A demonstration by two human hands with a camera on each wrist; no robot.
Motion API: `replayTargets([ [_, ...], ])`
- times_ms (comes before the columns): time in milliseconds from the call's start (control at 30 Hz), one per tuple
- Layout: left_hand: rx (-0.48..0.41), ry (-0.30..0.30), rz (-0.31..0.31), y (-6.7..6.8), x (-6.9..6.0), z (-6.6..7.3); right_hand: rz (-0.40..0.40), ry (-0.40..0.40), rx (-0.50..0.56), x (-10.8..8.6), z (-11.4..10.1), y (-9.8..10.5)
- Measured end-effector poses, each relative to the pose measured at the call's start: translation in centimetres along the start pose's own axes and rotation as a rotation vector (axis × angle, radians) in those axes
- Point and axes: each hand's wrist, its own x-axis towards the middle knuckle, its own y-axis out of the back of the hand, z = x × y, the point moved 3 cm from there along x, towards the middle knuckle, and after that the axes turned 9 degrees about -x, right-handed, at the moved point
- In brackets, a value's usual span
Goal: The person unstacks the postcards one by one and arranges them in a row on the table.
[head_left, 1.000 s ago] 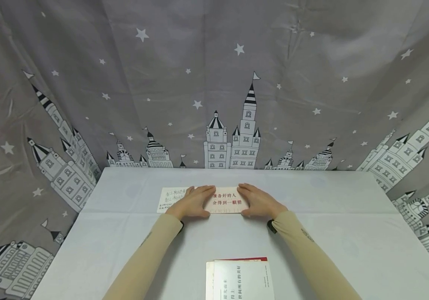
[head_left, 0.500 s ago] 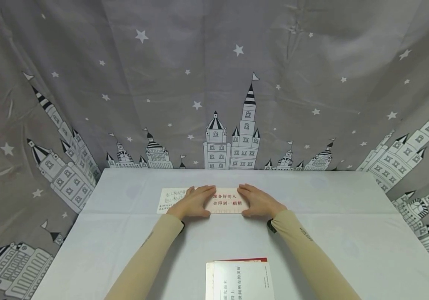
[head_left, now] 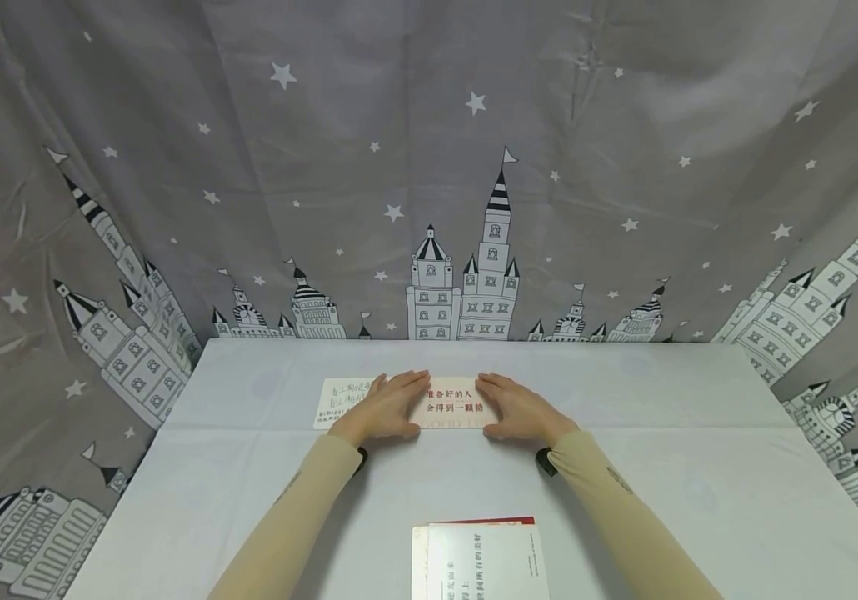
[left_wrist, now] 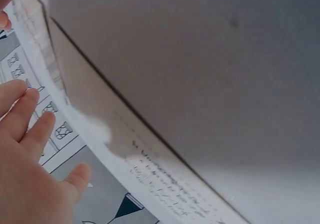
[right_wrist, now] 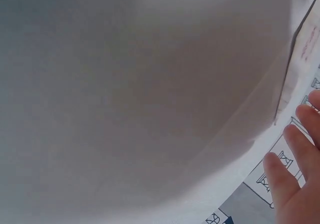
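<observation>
A pale pink card with red print (head_left: pixel 455 402) lies flat near the back of the white table, between the two hands. My left hand (head_left: pixel 384 410) is at its left end, fingers extended, and covers part of a cream card with black handwriting (head_left: pixel 341 400) beside it. At the pink card's right end is my right hand (head_left: pixel 522 410), its fingers likewise extended. The left wrist view has the left hand (left_wrist: pixel 35 169) with loosely spread fingers near the handwritten card (left_wrist: pixel 160 169). Spread fingers also show on the right hand (right_wrist: pixel 300 174) in the right wrist view, near the printed card (right_wrist: pixel 300 54).
A stack of cards (head_left: pixel 489 558), white on top with a red edge behind, lies at the table's near edge between the forearms. Behind the white table (head_left: pixel 661 500) hangs a grey curtain (head_left: pixel 309 167) printed with castles and stars.
Both hands stay about where they were at the card's ends; the right wrist has shifted very slightly. The cards have not visibly moved on the table, and the head view has tilted a little.
</observation>
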Motion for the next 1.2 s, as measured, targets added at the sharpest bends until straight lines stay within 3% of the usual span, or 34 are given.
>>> replayTargets([
  [167, 0.0, -0.011, 0.003, 0.2, -0.7, 0.7, 0.029, 0.049, -0.018, -0.8, -0.2, 0.3],
  [333, -0.04, -0.065, 0.033, 0.1, -1.6, 1.7, 0.079, 0.085, -0.053, -1.8, -0.4, 0.6],
  [767, -0.101, -0.139, 0.061, -0.2, -4.1, 4.2, 0.146, 0.107, -0.039, -4.4, -1.4, 1.2],
  [967, -0.084, -0.165, 0.059, -0.5, -5.4, 4.7, 0.168, 0.129, -0.034, -5.7, -2.1, 1.4],
  [1200, -0.078, -0.223, 0.125, -1.2, -7.2, 5.0, 0.204, 0.164, -0.041, -7.3, -2.7, 1.0],
])
